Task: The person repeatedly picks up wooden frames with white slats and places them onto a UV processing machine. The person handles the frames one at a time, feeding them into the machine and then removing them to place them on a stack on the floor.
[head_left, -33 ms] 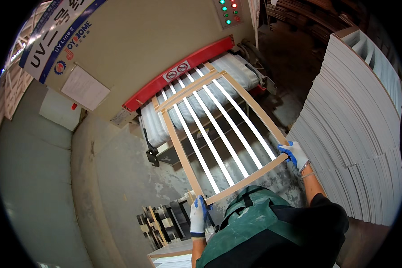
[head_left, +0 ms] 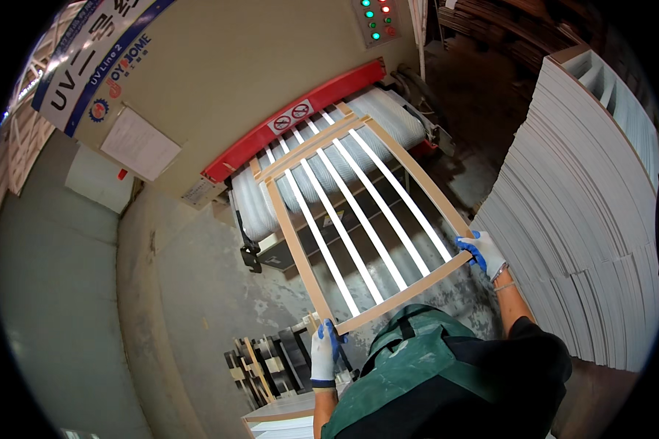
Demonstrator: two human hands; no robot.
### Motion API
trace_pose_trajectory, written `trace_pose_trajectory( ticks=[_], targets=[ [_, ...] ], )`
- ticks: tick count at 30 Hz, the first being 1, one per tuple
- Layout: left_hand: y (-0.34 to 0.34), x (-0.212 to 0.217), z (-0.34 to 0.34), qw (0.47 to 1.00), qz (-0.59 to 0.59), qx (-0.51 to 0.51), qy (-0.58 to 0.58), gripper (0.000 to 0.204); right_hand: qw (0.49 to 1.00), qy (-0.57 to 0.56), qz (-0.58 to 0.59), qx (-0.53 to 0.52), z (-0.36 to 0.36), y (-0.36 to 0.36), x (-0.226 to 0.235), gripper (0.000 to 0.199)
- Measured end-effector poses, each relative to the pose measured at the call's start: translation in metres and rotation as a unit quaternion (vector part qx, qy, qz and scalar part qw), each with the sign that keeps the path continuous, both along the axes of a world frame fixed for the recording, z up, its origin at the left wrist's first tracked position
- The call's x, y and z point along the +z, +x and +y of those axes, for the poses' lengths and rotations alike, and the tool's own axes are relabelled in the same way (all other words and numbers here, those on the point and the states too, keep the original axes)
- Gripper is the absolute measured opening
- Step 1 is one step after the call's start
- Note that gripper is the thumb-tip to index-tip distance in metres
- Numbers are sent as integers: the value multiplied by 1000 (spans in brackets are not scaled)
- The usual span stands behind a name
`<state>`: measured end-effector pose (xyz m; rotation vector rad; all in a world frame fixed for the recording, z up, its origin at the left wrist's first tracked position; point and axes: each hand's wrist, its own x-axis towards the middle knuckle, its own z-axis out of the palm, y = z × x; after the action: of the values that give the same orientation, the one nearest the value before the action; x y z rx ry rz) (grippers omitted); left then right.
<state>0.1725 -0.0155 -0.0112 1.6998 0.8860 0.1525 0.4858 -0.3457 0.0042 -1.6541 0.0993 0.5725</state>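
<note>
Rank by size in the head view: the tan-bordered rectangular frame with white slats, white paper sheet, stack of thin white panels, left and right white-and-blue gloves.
1. Stack of panels
2. Slatted frame
3. Paper sheet
4. Left glove, right glove: too alike to rank

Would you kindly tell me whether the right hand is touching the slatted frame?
Touching: the head view shows the gloved right hand gripping the slatted frame at its near right corner.

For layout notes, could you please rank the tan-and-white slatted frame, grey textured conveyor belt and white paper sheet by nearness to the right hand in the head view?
1. Slatted frame: in the right hand.
2. Conveyor belt: ahead, left.
3. Paper sheet: farther left.
</note>
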Motion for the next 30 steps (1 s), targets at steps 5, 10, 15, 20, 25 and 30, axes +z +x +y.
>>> trace_pose_trajectory(
  ticks=[5,10,15,20,25,30],
  targets=[
    [17,10,14,983,-41,-42,175,50,1000,19,1,4,20,14,3,25],
    [24,-13,38,985,-22,-56,164,51,1000,-6,7,15,36,33,6,25],
    [43,-18,49,997,-47,33,-45,48,999,10,26,32,46,60,-12,27],
    [49,-29,53,982,-88,92,-141,45,999,-12,36,16,66,78,-20,29],
    [33,-58,54,959,-128,132,-216,54,998,-27,54,29,78,103,-38,41],
    [0,-64,35,968,-78,142,-190,54,997,-4,70,42,97,123,-37,33]
  ],
)
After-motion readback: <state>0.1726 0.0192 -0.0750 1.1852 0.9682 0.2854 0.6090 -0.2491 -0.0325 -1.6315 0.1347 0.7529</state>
